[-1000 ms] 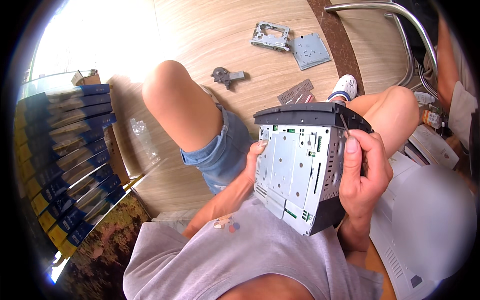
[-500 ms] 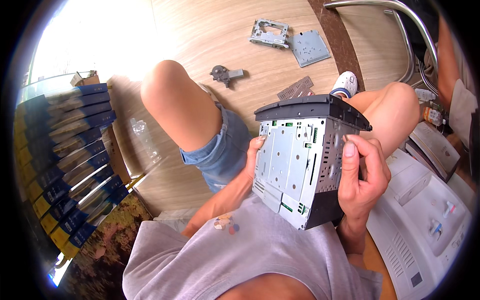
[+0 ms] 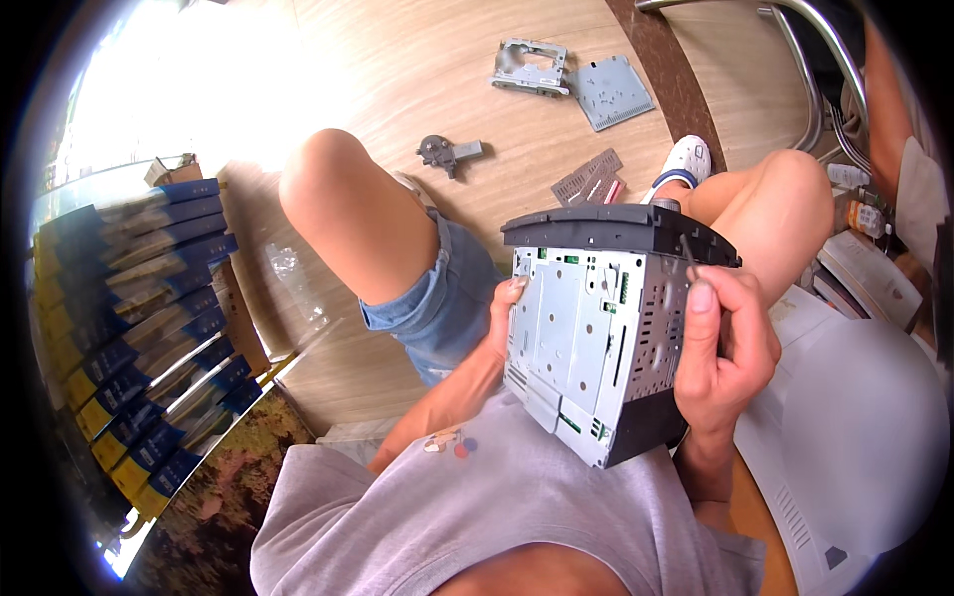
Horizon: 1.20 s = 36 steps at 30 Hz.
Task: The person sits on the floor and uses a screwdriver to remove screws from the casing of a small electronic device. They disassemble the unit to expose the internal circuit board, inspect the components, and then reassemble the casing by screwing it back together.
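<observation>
A car stereo unit (image 3: 561,333) with a silvery metal case and a black front panel (image 3: 616,233) stands tilted above my lap, its panel away from me. My left hand (image 3: 504,313) is closed on the unit's left side, thumb on the metal face; its other fingers are hidden. At the right side, my right hand (image 3: 725,343) pinches a thin dark rod-like tool (image 3: 688,256) between thumb and forefinger. The rod's upper end is against or close to the panel's edge; whether it touches I cannot tell.
On the floor ahead lie a metal frame (image 3: 531,70), a flat metal plate (image 3: 611,94), a small motor-like part (image 3: 447,154) and perforated strips (image 3: 586,181). Stacked blue-yellow boxes (image 3: 149,368) stand left. A blurred grey shape (image 3: 865,427) covers a white casing at right. Another person's arm (image 3: 887,89) shows far right.
The rod in my right hand now shows against the black panel. The unit has shifted slightly downward. A blurred grey shape has come over the white casing at right.
</observation>
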{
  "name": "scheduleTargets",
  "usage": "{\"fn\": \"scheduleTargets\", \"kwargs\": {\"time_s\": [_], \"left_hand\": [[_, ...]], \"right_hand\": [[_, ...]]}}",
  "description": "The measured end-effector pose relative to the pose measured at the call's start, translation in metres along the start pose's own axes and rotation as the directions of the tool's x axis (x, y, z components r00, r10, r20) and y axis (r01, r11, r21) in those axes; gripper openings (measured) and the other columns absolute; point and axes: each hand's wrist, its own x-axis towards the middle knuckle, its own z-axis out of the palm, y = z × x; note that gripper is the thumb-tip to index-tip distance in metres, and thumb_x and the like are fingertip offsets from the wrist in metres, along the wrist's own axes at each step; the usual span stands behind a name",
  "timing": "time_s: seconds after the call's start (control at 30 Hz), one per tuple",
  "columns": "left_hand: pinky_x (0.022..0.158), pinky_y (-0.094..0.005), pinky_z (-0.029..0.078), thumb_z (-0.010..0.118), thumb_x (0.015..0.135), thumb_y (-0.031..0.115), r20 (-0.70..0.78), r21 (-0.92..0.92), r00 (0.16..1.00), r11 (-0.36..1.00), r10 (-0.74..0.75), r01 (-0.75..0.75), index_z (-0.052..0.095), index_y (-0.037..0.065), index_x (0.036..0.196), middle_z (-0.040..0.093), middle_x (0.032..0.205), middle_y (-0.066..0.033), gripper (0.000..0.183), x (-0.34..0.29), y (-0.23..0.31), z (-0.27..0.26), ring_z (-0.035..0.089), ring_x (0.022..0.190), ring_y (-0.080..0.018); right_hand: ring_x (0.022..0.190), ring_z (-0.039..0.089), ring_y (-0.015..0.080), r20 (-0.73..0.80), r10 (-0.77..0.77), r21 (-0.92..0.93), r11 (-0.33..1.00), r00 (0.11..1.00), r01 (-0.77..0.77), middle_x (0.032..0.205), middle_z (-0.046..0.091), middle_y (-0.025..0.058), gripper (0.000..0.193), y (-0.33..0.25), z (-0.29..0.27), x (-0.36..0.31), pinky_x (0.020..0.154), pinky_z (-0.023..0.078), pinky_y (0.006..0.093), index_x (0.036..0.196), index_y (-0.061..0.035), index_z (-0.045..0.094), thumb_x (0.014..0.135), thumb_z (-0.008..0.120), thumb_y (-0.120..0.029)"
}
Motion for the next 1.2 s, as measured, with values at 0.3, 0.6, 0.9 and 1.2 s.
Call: {"fn": "scheduleTargets", "kwargs": {"time_s": [0.3,0.6,0.9,1.2], "left_hand": [[0.105,-0.052,0.051,0.057,0.076,0.059,-0.02,0.009,1.0,1.0,0.006,-0.005,0.041,0.0,0.151,0.056,0.142,-0.0239,0.097,0.0,0.004,0.013,0.062,0.122,-0.0398],[0.098,-0.0513,0.055,0.062,0.079,0.06,-0.002,0.019,0.999,0.999,0.034,-0.034,0.05,0.0,0.144,0.063,0.133,-0.021,0.089,0.0,0.003,0.018,0.066,0.114,-0.0358],[0.099,-0.0511,0.055,0.064,0.077,0.057,0.014,-0.025,1.0,1.0,-0.002,0.002,0.051,0.0,0.143,0.064,0.132,-0.0218,0.089,-0.001,0.004,0.008,0.067,0.112,-0.0368],[0.1,-0.0517,0.054,0.064,0.076,0.055,-0.039,-0.077,0.998,0.996,-0.039,0.036,0.051,0.001,0.143,0.063,0.133,-0.0214,0.087,0.0,-0.002,-0.009,0.067,0.113,-0.0381]], "right_hand": [[0.064,0.057,0.0216,-0.007,0.009,-0.095,0.995,1.0,-0.01,0.077,0.06,0.0105,0.01,-0.002,-0.002,-0.002,0.059,0.046,0.032,0.101,0.002,0.069,0.092,0.066,0.001],[0.068,0.056,0.0184,0.002,-0.016,-0.116,0.993,1.0,0.016,0.079,0.06,0.0091,0.01,0.0,-0.002,-0.004,0.062,0.044,0.0296,0.101,0.004,0.067,0.096,0.063,-0.004],[0.066,0.057,0.0203,0.003,-0.028,-0.141,0.99,1.0,0.028,0.078,0.06,0.0098,0.009,-0.002,-0.005,-0.008,0.06,0.045,0.0313,0.102,0.0026,0.068,0.094,0.065,-0.001],[0.065,0.059,0.0228,-0.023,-0.004,-0.146,0.989,1.0,0.001,0.078,0.061,0.0108,0.012,0.0,-0.006,-0.015,0.06,0.049,0.0324,0.103,0.0011,0.069,0.091,0.067,0.001]]}}
